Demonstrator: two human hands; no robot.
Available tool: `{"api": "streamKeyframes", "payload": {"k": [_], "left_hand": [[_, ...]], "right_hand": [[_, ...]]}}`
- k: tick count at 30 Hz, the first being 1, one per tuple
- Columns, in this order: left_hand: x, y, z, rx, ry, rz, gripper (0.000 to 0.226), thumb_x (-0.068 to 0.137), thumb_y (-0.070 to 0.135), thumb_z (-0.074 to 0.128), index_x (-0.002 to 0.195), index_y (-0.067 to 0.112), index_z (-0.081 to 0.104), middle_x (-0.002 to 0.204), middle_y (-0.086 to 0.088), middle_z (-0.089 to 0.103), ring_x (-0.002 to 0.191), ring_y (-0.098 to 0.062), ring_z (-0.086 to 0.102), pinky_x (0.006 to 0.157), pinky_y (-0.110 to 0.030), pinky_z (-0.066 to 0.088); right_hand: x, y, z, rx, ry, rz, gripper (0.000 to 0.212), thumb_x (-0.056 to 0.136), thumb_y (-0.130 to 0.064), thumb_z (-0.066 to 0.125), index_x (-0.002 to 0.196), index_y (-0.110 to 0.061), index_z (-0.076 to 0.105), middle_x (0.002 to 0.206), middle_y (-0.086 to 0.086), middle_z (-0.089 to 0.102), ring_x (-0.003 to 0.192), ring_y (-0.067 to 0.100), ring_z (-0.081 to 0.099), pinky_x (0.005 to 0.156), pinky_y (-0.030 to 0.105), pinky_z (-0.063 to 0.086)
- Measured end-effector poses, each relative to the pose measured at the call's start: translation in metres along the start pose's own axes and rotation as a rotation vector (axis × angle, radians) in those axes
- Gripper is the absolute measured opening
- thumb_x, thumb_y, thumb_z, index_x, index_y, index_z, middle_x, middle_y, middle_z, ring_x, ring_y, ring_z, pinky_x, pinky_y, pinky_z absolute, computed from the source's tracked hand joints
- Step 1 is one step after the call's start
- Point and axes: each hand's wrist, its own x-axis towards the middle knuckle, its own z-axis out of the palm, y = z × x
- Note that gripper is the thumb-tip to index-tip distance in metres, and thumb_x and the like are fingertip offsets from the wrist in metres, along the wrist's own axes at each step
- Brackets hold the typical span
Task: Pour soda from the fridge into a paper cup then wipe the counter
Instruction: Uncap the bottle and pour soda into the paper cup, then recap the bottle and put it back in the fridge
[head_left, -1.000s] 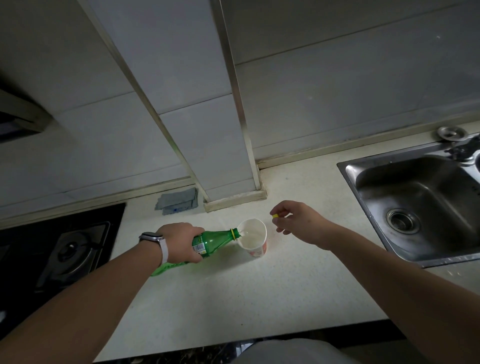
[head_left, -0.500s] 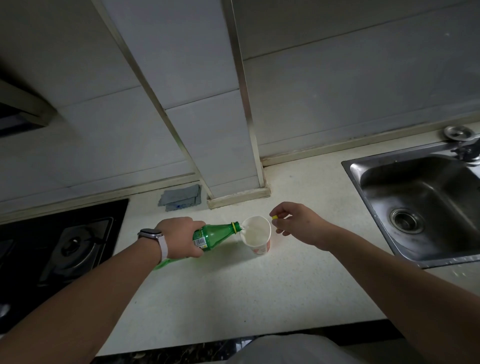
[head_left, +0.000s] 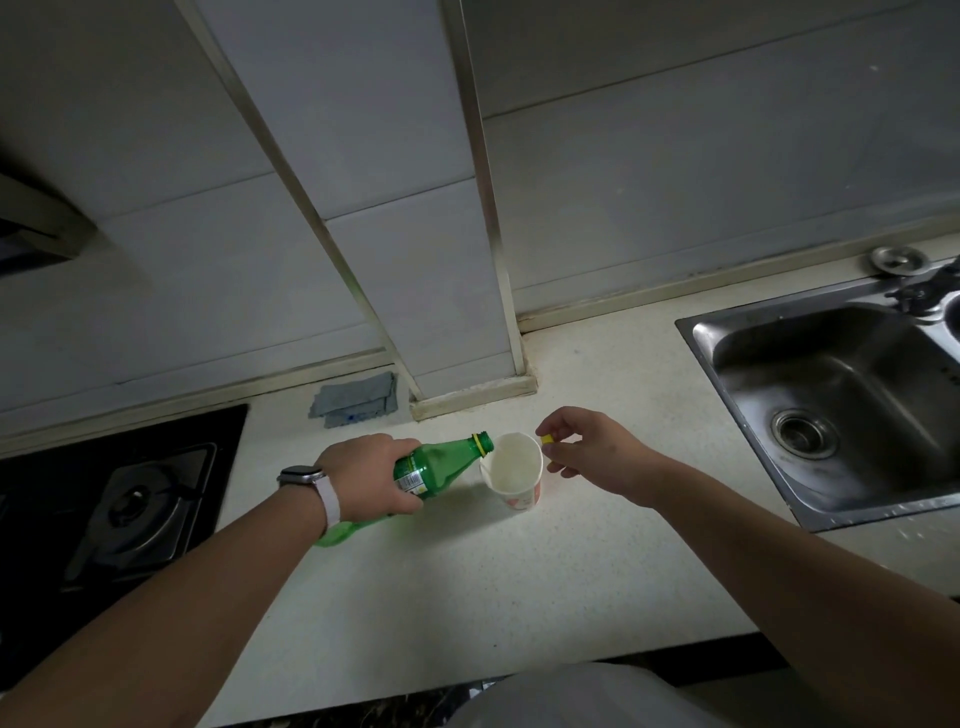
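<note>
Head view: left hand (head_left: 366, 478) with fingers (head_left: 402, 446) curled round a green bottle (head_left: 441, 462), which is tilted with its open mouth at the rim of a paper cup (head_left: 514, 473) standing on the table (head_left: 519, 597). Right hand (head_left: 592, 449), just beside the cup, pinches a yellow cap (head_left: 546, 439). Grey cloth (head_left: 356, 399) lies by the wall; sink (head_left: 831, 395) at right.

The cup (head_left: 514, 470) on the counter (head_left: 519, 597) between bottle (head_left: 439, 465) at left and sink (head_left: 857, 395) at right, cloth (head_left: 356, 399) behind

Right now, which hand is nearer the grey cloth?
Left. The left hand, gripping the green bottle, is in front of the cloth; the right hand, pinching the cap, is past the cup.
</note>
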Motion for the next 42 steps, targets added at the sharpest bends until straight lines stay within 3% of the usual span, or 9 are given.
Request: {"api": "streamKeyframes", "payload": {"k": [3, 8, 15, 22, 24, 26, 29, 35, 42], "left_hand": [[0.000, 0.002, 0.002, -0.113, 0.027, 0.008, 0.060, 0.066, 0.062, 0.065, 0.123, 0.043, 0.055, 0.102, 0.011, 0.063, 0.089, -0.013, 0.059, 0.072, -0.031, 0.054], [-0.004, 0.005, 0.002, -0.313, 0.084, 0.019, 0.058, 0.067, 0.056, 0.073, 0.122, 0.045, 0.057, 0.102, 0.012, 0.066, 0.089, -0.012, 0.061, 0.076, -0.034, 0.055], [-0.014, -0.002, 0.010, -0.609, 0.144, 0.030, 0.058, 0.065, 0.049, 0.080, 0.119, 0.046, 0.060, 0.099, 0.019, 0.069, 0.088, -0.004, 0.065, 0.078, -0.032, 0.056], [-0.030, -0.015, 0.020, -0.878, 0.181, 0.050, 0.060, 0.069, 0.031, 0.087, 0.110, 0.057, 0.052, 0.099, 0.028, 0.065, 0.086, 0.015, 0.060, 0.073, -0.013, 0.048], [-0.034, -0.019, 0.025, -0.900, 0.191, 0.062, 0.061, 0.067, 0.032, 0.088, 0.110, 0.058, 0.054, 0.100, 0.026, 0.068, 0.089, 0.013, 0.062, 0.078, -0.018, 0.052], [-0.039, -0.024, 0.032, -0.928, 0.194, 0.059, 0.064, 0.066, 0.034, 0.089, 0.121, 0.048, 0.059, 0.104, 0.025, 0.069, 0.093, 0.009, 0.063, 0.082, -0.019, 0.052], [-0.045, -0.032, 0.037, -0.941, 0.184, 0.056, 0.072, 0.065, 0.038, 0.088, 0.131, 0.040, 0.057, 0.110, 0.023, 0.068, 0.100, 0.006, 0.061, 0.086, -0.021, 0.053], [-0.055, -0.045, 0.046, -0.957, 0.175, 0.069, 0.068, 0.064, 0.042, 0.087, 0.125, 0.048, 0.058, 0.111, 0.022, 0.070, 0.102, 0.003, 0.063, 0.092, -0.033, 0.056], [-0.064, -0.041, 0.047, -0.944, 0.166, 0.053, 0.064, 0.062, 0.049, 0.083, 0.121, 0.050, 0.058, 0.107, 0.021, 0.071, 0.099, 0.000, 0.065, 0.089, -0.034, 0.057]], "right_hand": [[-0.002, -0.001, 0.001, 0.027, 0.021, 0.004, 0.014, 0.094, -0.014, 0.061, 0.107, -0.018, 0.064, 0.104, -0.001, 0.064, 0.082, 0.016, 0.070, 0.071, 0.023, 0.056], [-0.004, -0.008, 0.004, 0.036, 0.042, 0.043, 0.024, 0.088, -0.007, 0.068, 0.107, -0.022, 0.065, 0.107, -0.004, 0.063, 0.089, 0.024, 0.069, 0.084, 0.036, 0.058], [-0.011, -0.040, 0.017, -0.008, 0.075, -0.006, 0.034, 0.086, -0.002, 0.067, 0.111, -0.025, 0.064, 0.108, -0.006, 0.061, 0.087, 0.019, 0.066, 0.072, 0.023, 0.051], [-0.018, -0.095, 0.047, -0.183, 0.166, -0.231, 0.026, 0.091, -0.019, 0.066, 0.114, -0.029, 0.059, 0.100, -0.011, 0.064, 0.077, 0.014, 0.066, 0.067, 0.022, 0.048], [-0.019, -0.109, 0.058, -0.231, 0.174, -0.273, 0.023, 0.092, -0.022, 0.064, 0.113, -0.029, 0.059, 0.093, -0.014, 0.063, 0.072, 0.007, 0.064, 0.059, 0.015, 0.045], [-0.020, -0.119, 0.070, -0.306, 0.171, -0.315, 0.023, 0.093, -0.022, 0.062, 0.114, -0.031, 0.059, 0.092, -0.018, 0.057, 0.070, -0.005, 0.058, 0.055, 0.007, 0.041], [-0.020, -0.128, 0.086, -0.464, 0.160, -0.404, 0.028, 0.094, -0.022, 0.062, 0.121, -0.029, 0.061, 0.105, -0.015, 0.056, 0.084, -0.002, 0.056, 0.068, 0.010, 0.043], [-0.019, -0.133, 0.095, -0.717, 0.065, -0.592, 0.031, 0.090, -0.010, 0.064, 0.118, -0.024, 0.065, 0.112, -0.012, 0.059, 0.092, 0.001, 0.053, 0.082, 0.016, 0.046], [-0.016, -0.148, 0.091, -0.928, -0.070, -0.494, 0.035, 0.098, -0.029, 0.055, 0.133, -0.029, 0.056, 0.124, -0.011, 0.056, 0.099, 0.004, 0.049, 0.092, 0.028, 0.047]]}}
